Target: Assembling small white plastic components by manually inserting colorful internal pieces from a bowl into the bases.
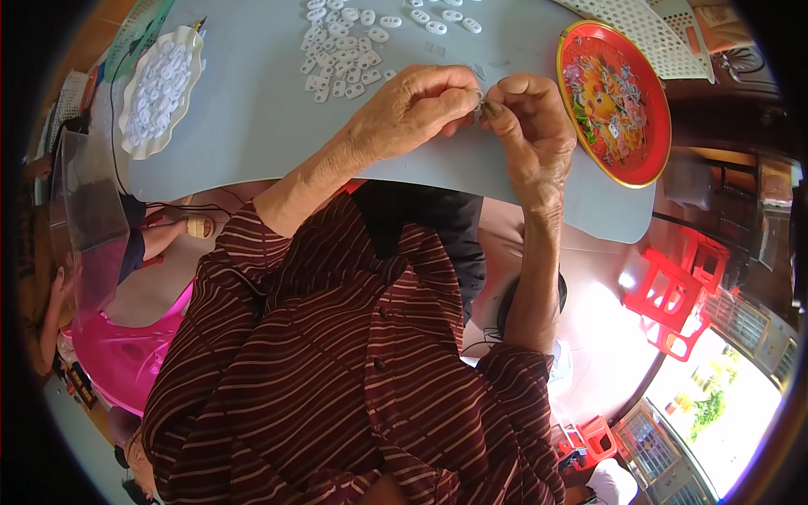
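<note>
Over the near part of the grey table, my left hand [425, 105] and my right hand [530, 126] meet fingertip to fingertip. Both are closed in a pinch around one tiny greyish piece [481, 100], mostly covered by the fingers, so its kind is unclear. Beyond my left hand lies a loose heap of small white plastic pieces [341, 50], oval and rectangular, with holes. A few more white ovals [436, 28] lie spread out farther back. To the right of my right hand, a round red tray [659, 126] with a gold rim and flower pattern holds many small silvery bits.
A wavy-edged white dish [135, 150] full of white pieces stands at the table's left. Perforated pale plastic baskets [627, 25] sit at the far right. Red stools [665, 290] and a pink chair [126, 362] stand on the floor. Other people are at the left.
</note>
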A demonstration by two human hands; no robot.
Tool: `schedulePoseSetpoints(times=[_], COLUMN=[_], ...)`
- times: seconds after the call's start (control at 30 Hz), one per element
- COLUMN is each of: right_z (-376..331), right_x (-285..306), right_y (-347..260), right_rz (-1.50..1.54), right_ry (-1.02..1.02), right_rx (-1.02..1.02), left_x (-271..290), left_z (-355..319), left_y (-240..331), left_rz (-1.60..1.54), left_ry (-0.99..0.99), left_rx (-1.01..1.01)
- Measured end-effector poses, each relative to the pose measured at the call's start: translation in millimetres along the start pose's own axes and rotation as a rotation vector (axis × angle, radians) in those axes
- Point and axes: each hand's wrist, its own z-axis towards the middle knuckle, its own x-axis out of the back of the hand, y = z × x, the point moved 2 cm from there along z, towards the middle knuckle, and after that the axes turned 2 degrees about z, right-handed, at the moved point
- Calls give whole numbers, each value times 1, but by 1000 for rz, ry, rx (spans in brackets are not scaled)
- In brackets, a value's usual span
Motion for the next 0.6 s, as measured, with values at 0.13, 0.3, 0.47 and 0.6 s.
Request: schedulePoseSetpoints(times=[0.13,0.3,0.47,0.6], right_z=[1,1,0,0], right_x=[1,3,0,-1], right_y=[4,5,4,-2], right_rz=[18,-45,-62,25], right_ry=[-1,-47,1,13], right_rx=[0,75,74,14], left_x=[-1,-1,-2,-1], left_z=[0,0,3,3], left_y=[1,1,-5,-6], left_rz=[10,65,6,-86], left_ry=[7,11,-9,-52], left_rx=[-47,-106,-126,-101])
